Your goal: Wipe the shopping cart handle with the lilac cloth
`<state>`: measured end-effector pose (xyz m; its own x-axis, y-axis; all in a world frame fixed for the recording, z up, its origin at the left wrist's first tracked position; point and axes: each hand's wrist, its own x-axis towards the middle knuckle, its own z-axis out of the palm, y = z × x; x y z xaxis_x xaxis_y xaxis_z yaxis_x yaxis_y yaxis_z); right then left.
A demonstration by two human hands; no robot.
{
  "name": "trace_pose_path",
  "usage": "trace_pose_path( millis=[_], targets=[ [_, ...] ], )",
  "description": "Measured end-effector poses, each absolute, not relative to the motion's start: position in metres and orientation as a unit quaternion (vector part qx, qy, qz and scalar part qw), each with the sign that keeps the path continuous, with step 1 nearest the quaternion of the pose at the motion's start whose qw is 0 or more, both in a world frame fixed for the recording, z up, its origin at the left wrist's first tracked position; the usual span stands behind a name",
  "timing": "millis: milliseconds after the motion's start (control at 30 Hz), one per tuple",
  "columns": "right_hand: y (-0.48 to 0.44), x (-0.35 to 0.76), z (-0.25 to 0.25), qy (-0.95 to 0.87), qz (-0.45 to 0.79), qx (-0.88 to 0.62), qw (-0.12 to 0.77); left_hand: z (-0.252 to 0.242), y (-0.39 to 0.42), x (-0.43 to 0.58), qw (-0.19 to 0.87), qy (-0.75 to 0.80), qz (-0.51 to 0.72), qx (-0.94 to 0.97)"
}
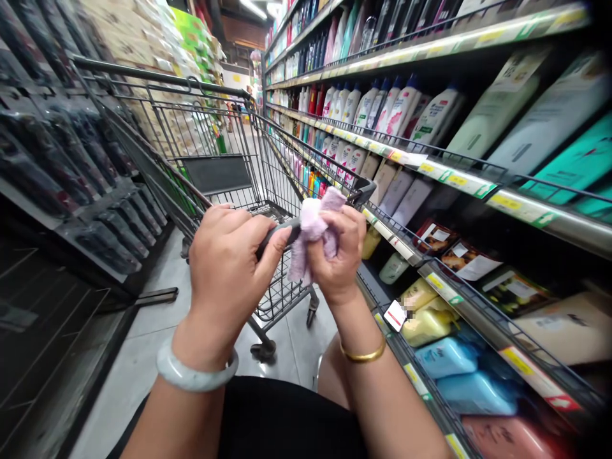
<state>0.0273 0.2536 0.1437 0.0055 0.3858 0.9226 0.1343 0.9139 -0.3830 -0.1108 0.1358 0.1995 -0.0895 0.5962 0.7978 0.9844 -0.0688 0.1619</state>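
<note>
A grey metal shopping cart (217,174) stands before me, its basket pointing away up the aisle. My left hand (232,255) is closed round the dark handle bar (295,227) at the cart's near side. On the same bar, my right hand (339,252) grips a fluffy lilac cloth (313,220), which is wrapped about the bar's right part. One end of the cloth sticks up above the fingers and another hangs below the bar. The palm sides of both hands are hidden.
Shelves with shampoo bottles (435,121) line the right side, close to my right arm, and their price rails (459,182) jut out. Packaged goods hang on a rack (71,166) at left. Grey floor tiles (148,357) lie below, near the cart's wheels (262,350).
</note>
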Motion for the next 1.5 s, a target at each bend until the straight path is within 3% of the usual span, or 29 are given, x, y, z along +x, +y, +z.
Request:
trace_pose_path(
  millis=[167,400,600,833,1033,1167,1400,1500],
  targets=[
    [0.288,0.028,0.123,-0.526,0.23,-0.373,0.729,0.199,0.137,-0.111,0.268,-0.621,-0.384,-0.629],
    [0.243,0.02,0.151,-0.685,0.071,-0.182,0.702,0.199,0.137,-0.113,0.284,-0.613,-0.385,-0.629],
    [0.315,0.033,0.106,-0.478,0.228,-0.375,0.761,0.199,0.136,-0.112,0.284,-0.608,-0.387,-0.633],
    [0.259,0.025,0.147,-0.619,0.133,-0.202,0.747,0.198,0.137,-0.112,0.292,-0.616,-0.384,-0.623],
    [0.322,0.025,0.119,-0.508,0.222,-0.301,0.776,0.198,0.138,-0.111,0.281,-0.616,-0.386,-0.627],
    [0.324,0.015,0.102,-0.504,0.282,-0.35,0.738,0.198,0.137,-0.112,0.284,-0.615,-0.387,-0.626],
    [0.284,0.046,0.122,-0.675,0.215,-0.392,0.587,0.199,0.136,-0.113,0.287,-0.626,-0.382,-0.616],
    [0.304,0.06,0.115,-0.676,0.235,-0.384,0.583,0.2,0.138,-0.112,0.282,-0.631,-0.384,-0.612]
  ],
)
